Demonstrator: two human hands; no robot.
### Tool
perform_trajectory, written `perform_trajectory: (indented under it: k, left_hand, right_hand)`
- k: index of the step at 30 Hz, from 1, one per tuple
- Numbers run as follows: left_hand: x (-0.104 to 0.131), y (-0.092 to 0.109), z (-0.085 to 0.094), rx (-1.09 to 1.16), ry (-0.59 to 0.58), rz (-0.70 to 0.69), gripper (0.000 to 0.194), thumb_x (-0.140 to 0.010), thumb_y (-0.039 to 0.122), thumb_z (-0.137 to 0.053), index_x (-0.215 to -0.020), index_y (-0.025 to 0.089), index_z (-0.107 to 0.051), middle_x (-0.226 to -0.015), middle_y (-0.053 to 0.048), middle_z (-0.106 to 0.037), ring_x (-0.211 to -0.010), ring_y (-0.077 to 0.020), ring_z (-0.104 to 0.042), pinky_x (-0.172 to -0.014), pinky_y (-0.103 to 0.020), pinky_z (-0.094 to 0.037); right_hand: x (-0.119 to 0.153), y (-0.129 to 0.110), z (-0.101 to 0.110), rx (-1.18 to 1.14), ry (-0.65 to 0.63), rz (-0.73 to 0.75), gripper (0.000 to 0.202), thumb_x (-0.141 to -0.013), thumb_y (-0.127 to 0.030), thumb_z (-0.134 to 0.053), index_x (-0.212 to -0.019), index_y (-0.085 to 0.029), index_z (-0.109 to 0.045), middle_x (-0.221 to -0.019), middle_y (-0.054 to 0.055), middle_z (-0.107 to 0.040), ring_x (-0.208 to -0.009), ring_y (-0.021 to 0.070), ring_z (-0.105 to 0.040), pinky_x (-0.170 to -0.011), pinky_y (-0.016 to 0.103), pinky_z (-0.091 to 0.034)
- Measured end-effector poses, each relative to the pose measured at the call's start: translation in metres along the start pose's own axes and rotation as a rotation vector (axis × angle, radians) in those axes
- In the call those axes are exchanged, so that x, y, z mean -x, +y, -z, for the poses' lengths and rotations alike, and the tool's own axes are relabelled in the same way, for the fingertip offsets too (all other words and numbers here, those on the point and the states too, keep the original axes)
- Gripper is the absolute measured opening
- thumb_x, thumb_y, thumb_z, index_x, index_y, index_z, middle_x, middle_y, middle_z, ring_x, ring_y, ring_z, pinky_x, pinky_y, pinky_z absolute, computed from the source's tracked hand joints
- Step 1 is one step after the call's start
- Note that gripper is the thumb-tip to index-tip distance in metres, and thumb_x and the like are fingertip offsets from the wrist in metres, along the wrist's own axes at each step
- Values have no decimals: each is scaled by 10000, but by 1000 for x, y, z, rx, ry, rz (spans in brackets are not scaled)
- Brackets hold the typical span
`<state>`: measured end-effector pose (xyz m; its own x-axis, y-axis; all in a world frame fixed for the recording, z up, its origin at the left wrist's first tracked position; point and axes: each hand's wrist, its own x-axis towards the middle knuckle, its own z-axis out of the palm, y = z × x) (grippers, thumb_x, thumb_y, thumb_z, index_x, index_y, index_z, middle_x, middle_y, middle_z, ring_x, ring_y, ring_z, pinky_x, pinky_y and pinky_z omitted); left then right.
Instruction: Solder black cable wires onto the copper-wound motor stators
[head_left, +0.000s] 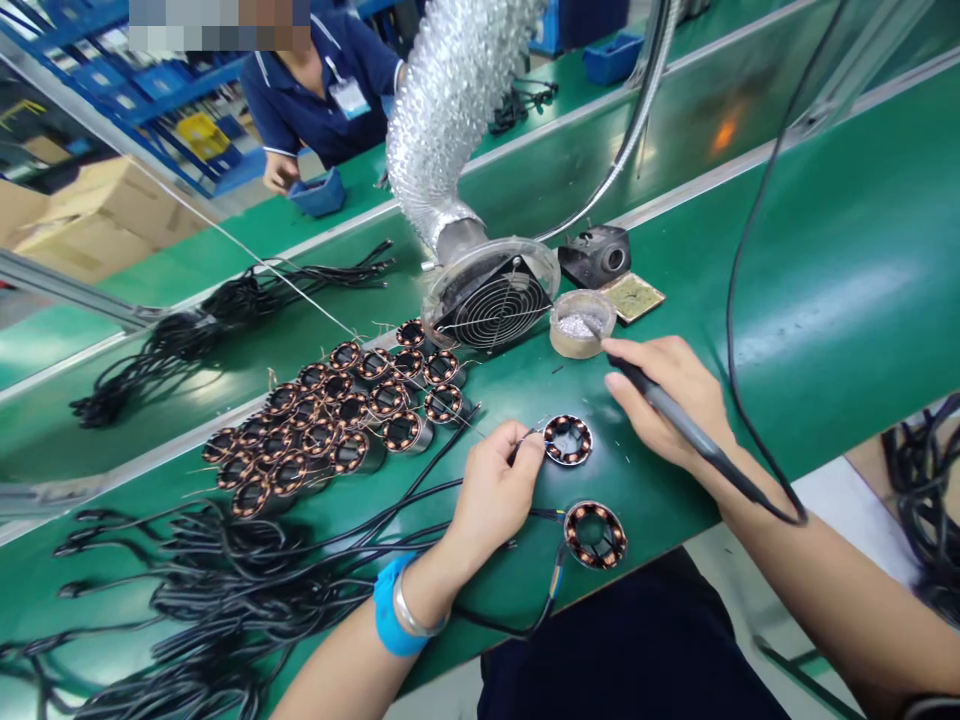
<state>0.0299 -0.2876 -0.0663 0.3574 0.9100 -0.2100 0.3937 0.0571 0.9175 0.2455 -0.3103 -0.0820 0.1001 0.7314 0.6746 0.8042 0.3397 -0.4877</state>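
Bare forearms (840,590) are closest to the camera, coming in from about 5 and 7 o'clock past a dark-clothed lap (615,650). Left hand (495,485) (blue band (388,605) and silvery bangle (409,617) on that wrist) sits around 6 o'clock, fingers pinched together on a dark cable (516,452) right by the edge of a copper-wound ring (579,455), which lies on the green counter (847,300) at 4 o'clock. Second ring (616,538) is nearer, at 5, with colored wires running off it. Right hand (686,375) is at 3 o'clock, fingers closed around what looks like a soldering iron (679,412), tip pointing into a little tub (574,348) of silvery stuff; can't tell if it touches. Just beside that tub, toward 12, there's a round fan (499,310) on a foil duct (435,130). Tons of wound cores (352,452) stand packed together around 8, and a messy heap of black cables (217,590) lies nearer us. Co-worker (266,100) at 11, one hand on a blue bin (319,193).
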Motion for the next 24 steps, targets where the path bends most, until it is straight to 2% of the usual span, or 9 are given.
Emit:
perform_trajectory:
  k: [3,6,9,12,16,22,24]
  left_hand:
    - [-2,-3,0,125,-49,56,335,-898,436,-516,-684,178,-509,-542,76,-344,-497,-80,-269,-490,-223,-226]
    - [-4,-5,2,288,-116,119,373,-859,516,-562,-730,166,-555,-499,90,-341,-440,-64,-228,-444,-215,-183]
    - [-6,-4,7,389,-170,153,422,-818,569,-607,-744,154,-577,-481,92,-360,-405,-53,-231,-413,-208,-166]
    - [-7,-5,17,375,-178,146,380,-780,512,-687,-755,146,-587,-511,91,-389,-405,-37,-239,-412,-191,-175]
    - [-7,-7,26,317,-154,132,317,-714,396,-779,-789,135,-617,-555,94,-395,-445,-28,-254,-435,-170,-203]
    - [-11,-5,20,298,-137,149,312,-697,398,-779,-754,100,-707,-642,4,-597,-576,-76,-452,-550,-187,-362]
    - [-11,-4,18,290,-132,153,314,-699,406,-776,-750,101,-724,-646,-3,-612,-585,-82,-461,-557,-192,-371]
  right_hand:
    - [0,7,-6,3,-109,-33,287,-948,-212,-566,-1227,-216,-637,-997,63,-731,-756,198,-646,-738,357,-547]
    - [5,-12,-6,-160,-113,-29,247,-941,-164,-573,-1168,-237,-634,-928,29,-728,-711,168,-632,-690,309,-530]
    - [9,-33,-11,-309,-196,58,245,-876,-145,-642,-1107,-221,-615,-898,24,-709,-762,185,-614,-719,329,-517]
    - [11,-42,-21,-359,-236,78,288,-842,-73,-600,-1103,-196,-585,-822,15,-668,-757,188,-565,-724,339,-500]
    - [14,-38,-26,-375,-224,42,318,-833,-25,-554,-1108,-187,-561,-820,13,-637,-754,174,-532,-701,305,-487]
    - [14,-35,-24,-417,-260,73,300,-866,-53,-577,-1128,-197,-549,-835,7,-652,-757,166,-537,-724,309,-481]
    - [13,-36,-24,-427,-272,81,272,-887,-73,-581,-1124,-203,-554,-835,6,-657,-758,167,-547,-724,314,-480]
